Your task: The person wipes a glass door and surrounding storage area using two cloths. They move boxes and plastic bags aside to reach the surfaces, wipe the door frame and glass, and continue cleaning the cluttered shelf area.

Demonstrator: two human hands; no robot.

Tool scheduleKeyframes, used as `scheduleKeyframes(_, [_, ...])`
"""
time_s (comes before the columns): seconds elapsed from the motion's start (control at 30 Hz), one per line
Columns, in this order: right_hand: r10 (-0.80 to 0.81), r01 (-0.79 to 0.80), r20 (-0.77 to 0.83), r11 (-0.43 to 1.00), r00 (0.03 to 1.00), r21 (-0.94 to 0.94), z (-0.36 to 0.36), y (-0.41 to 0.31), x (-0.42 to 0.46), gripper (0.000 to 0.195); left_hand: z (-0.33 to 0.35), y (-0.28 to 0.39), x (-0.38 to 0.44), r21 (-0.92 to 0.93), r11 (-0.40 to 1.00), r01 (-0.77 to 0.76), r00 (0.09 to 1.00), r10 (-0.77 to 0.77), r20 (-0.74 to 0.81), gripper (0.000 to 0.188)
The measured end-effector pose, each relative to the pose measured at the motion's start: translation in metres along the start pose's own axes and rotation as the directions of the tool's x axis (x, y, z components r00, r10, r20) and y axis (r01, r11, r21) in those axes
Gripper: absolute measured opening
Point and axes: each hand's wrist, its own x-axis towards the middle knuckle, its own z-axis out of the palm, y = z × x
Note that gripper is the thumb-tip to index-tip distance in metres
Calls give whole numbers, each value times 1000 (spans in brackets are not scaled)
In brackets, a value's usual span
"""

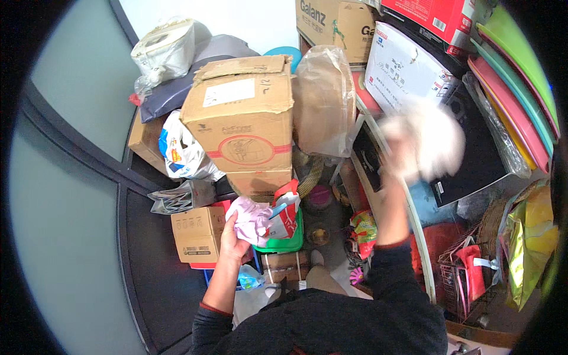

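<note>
My left hand (234, 243) holds a crumpled light pink cloth (251, 220) beside a red and white bag (286, 217) above a green container (284, 243). On the right, my right hand (395, 155) is raised and blurred, gripping a whitish, fluffy-looking thing (428, 137) whose kind I cannot tell. Part of that hand is hidden by the blur. Behind the whitish thing are a white printed carton (399, 66) and a black flat surface (479, 146).
A tall air fryer carton (248, 133) stands ahead, next to a plastic-wrapped brown object (324, 102). Colourful plastic basins (514, 97) lean at the far right, above a wire basket (452, 279). A small carton (197, 235) is left of my left hand. Grey door panels (66, 222) line the left.
</note>
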Motion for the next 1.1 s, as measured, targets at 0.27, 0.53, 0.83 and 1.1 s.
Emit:
scheduleKeyframes(0.27, [-77,-312,920,927,384,208,69,46,-123,29,31,-42,33,26,999,38,999,-37,-28,42])
scheduleKeyframes(0.53, [-86,443,-831,873,550,203,-70,-15,256,23,68,-72,54,33,998,57,998,-55,-38,46])
scheduleKeyframes(0.83, [-529,86,777,806,-340,586,109,17,-28,34,44,-68,52,130,987,97,995,-100,14,44])
scheduleKeyframes(1.1, [-163,142,65,957,984,253,-114,-53,141,26,119,82,-37,375,770,-517,818,573,-48,46])
